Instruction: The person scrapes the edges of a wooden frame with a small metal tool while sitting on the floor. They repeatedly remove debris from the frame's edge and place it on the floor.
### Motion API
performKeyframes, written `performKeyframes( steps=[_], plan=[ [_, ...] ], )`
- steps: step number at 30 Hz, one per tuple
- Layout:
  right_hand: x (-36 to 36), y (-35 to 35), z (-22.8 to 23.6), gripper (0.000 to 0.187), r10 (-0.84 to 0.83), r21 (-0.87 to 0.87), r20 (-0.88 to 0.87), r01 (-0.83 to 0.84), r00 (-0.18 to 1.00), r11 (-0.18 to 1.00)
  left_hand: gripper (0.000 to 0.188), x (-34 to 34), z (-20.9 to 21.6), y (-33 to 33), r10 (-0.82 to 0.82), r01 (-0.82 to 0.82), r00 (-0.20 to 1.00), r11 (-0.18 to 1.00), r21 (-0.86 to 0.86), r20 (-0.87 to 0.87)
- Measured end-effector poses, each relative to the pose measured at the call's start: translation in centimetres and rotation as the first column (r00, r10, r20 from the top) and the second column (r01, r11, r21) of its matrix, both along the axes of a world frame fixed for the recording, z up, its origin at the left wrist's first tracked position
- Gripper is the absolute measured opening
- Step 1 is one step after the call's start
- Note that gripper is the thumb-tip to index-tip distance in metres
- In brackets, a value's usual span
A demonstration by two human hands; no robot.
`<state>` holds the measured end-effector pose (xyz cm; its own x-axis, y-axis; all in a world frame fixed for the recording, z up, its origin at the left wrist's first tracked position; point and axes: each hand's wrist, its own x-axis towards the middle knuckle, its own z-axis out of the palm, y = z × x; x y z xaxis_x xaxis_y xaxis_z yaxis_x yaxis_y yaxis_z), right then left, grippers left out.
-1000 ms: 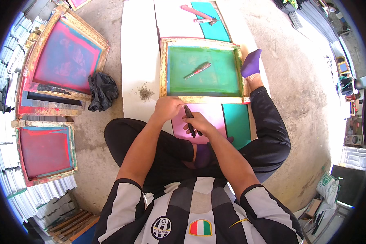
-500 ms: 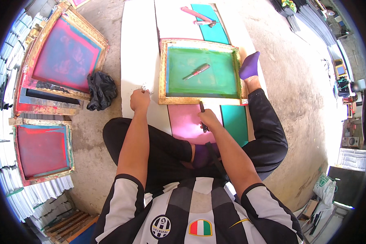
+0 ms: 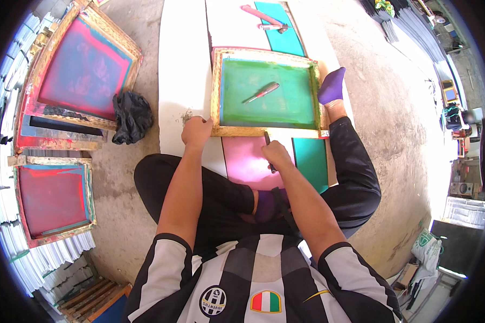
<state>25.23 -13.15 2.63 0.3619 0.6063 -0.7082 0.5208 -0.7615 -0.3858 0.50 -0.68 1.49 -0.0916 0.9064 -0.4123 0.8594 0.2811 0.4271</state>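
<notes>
The right hand grips dark pliers; the left hand's hold is hidden. The frame (likely stiff, its mesh fragile) is best held by its edges.

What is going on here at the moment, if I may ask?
A seated person's right hand grips a dark hand tool at the near edge of a wooden frame with a green screen. The left hand is by the frame's near-left corner; whether it holds anything is unclear. A screwdriver lies on the screen. Small bits lie left of the frame.
</notes>
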Motion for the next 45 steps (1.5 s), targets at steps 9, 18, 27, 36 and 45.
performKeyframes(
  steps=[9, 18, 27, 36, 45],
  plan=[
    [-1.1, 0.7, 1.4, 0.036, -0.005, -0.088, 0.037, 0.009, 0.999, 0.996, 0.050, 0.9, 0.0, -0.7, -0.026, 0.025, 1.000, 0.999, 0.046, 0.014],
    [-0.3, -0.7, -2.1, 0.041, -0.021, 0.025, 0.081, 0.019, 0.996, 1.000, 0.050, 1.3, -0.7, -0.8, -0.037, 0.035, 0.999, 0.996, 0.087, 0.021],
    [-1.0, -1.3, -1.9, 0.024, -0.158, 0.125, -0.134, 0.174, 0.978, 0.977, 0.049, 1.0, -0.5, -1.0, -0.023, 0.020, 0.998, 0.998, 0.059, 0.053],
    [-1.7, -3.4, -2.3, 0.017, -0.145, 0.217, -0.445, 0.263, 0.884, 0.940, 0.028, 2.6, 0.4, -3.1, -0.329, 0.219, 0.927, 0.866, 0.450, 0.181],
    [-3.3, -2.0, -0.3, 0.022, 0.047, 0.185, -0.505, 0.055, 0.862, 0.981, 0.013, 4.3, 0.4, -5.0, -0.737, 0.577, 0.673, 0.574, 0.582, 0.060]
  ],
)
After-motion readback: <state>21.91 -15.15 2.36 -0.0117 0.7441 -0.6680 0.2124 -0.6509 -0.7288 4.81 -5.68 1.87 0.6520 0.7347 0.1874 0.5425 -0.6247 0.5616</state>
